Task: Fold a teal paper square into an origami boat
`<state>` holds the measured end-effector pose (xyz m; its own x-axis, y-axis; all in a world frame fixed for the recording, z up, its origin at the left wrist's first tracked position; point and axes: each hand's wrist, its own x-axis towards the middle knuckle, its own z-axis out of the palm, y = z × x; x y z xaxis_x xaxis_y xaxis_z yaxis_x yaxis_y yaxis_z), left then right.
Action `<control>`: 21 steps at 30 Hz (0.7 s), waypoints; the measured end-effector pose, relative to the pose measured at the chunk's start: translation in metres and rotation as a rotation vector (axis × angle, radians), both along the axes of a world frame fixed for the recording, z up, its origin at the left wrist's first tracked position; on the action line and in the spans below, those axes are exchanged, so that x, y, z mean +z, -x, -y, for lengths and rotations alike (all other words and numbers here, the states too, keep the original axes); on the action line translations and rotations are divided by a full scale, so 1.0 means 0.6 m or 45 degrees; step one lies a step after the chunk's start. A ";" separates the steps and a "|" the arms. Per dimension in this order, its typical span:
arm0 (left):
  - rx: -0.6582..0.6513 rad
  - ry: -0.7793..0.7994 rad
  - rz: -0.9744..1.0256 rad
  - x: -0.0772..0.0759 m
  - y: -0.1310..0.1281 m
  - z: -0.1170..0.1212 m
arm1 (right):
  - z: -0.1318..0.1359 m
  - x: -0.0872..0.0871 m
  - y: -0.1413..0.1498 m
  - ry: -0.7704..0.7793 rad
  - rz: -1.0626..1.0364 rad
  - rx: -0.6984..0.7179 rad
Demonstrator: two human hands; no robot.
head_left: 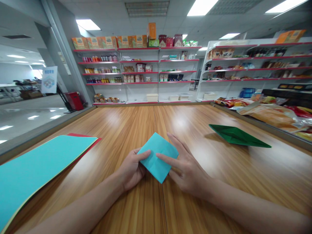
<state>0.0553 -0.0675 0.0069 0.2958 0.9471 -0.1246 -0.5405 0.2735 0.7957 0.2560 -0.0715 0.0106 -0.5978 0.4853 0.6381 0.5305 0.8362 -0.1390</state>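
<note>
A square of folded light-blue paper (157, 156) is held above the wooden table, turned so that one corner points toward me. My left hand (134, 167) grips its left corner, thumb on top and the other fingers mostly hidden beneath. At the right corner, my right hand (186, 165) has the paper between its fingers. One of its fingers lies on the upper face near the middle, and another reaches up along the far right edge. Faint creases show on the paper. Away to the right, a folded dark-green paper piece (239, 136) rests on the table.
On the left lies a stack of large coloured sheets (46, 162), light blue on top, with red and yellow edges showing. Packaged snacks (270, 115) sit beyond the right edge of the wooden table (126, 130). Stocked shelves (138, 72) stand behind it.
</note>
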 end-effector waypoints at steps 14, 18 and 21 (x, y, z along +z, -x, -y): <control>0.039 0.144 0.085 0.007 0.002 0.001 | -0.009 -0.004 -0.002 -0.005 -0.118 0.121; 0.087 0.221 0.058 0.009 0.005 -0.007 | -0.009 -0.004 -0.009 -0.042 -0.217 0.143; 0.147 0.112 0.009 0.001 0.005 -0.012 | -0.006 -0.001 -0.014 -0.081 -0.270 0.108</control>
<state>0.0521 -0.0604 0.0076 0.1869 0.9604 -0.2068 -0.5781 0.2777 0.7673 0.2642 -0.0678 0.0099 -0.4844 0.3935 0.7814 0.4223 0.8873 -0.1850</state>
